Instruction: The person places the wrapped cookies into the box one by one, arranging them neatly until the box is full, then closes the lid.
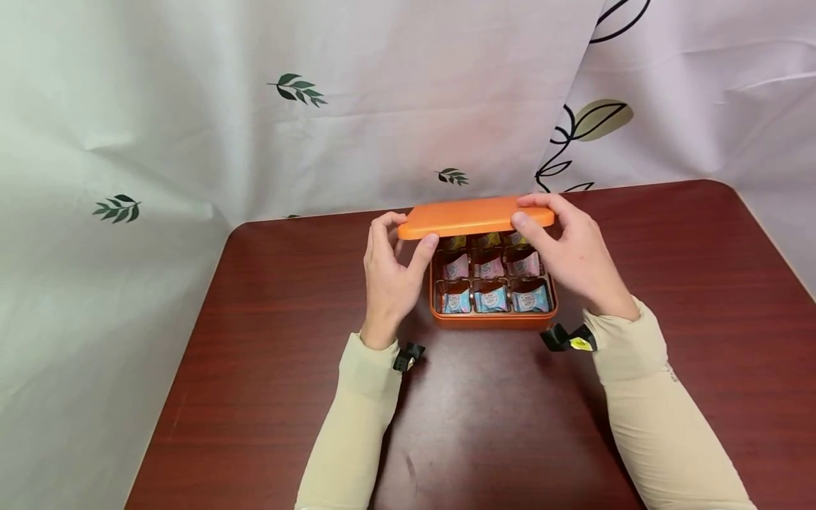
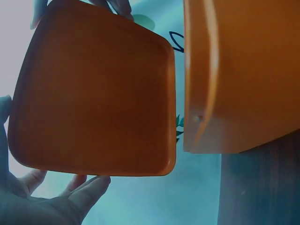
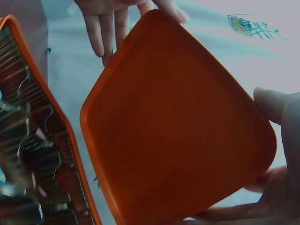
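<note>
An orange lid point(image 1: 474, 216) is held tilted above an orange box point(image 1: 494, 322). My left hand point(image 1: 394, 283) grips its left end, thumb at the near edge and fingers behind. My right hand point(image 1: 576, 251) grips the right end the same way. In both wrist views the lid's plain inner side point(image 2: 93, 93) faces the camera, apart from the box. The box has a divided tray with wrapped sweets: blue ones point(image 1: 491, 299) in the near row, pink ones point(image 1: 489, 268) in the middle, yellow ones point(image 1: 487, 241) at the back, partly hidden by the lid.
The box stands on a dark red-brown table point(image 1: 287, 340) near its far edge. A white cloth point(image 1: 382, 106) with leaf prints hangs behind and beside the table. Black straps with small devices point(image 1: 408, 357) sit at both wrists, over pale sleeves.
</note>
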Demonstrator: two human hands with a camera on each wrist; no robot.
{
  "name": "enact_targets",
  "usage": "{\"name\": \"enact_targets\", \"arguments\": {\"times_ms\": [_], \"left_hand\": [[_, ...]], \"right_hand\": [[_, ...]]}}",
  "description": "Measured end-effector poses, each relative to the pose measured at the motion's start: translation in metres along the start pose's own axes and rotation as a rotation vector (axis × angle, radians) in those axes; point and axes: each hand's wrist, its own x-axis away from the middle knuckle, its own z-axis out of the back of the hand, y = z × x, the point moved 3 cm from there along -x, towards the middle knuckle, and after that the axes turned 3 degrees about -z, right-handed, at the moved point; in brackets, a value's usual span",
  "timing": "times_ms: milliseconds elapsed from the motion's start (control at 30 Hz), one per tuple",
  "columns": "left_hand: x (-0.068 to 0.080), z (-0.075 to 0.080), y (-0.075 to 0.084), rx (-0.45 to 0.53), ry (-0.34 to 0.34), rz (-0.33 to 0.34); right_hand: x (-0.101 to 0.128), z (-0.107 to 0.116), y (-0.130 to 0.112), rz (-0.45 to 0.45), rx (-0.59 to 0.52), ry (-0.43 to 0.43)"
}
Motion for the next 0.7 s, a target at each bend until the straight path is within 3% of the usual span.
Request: {"name": "enact_targets", "arguments": {"times_ms": [700], "left_hand": [[0.014, 0.005, -0.003, -0.231, -0.303, -0.011]], "right_hand": [[0.011, 0.009, 0.025, 0.146, 0.242, -0.243]]}}
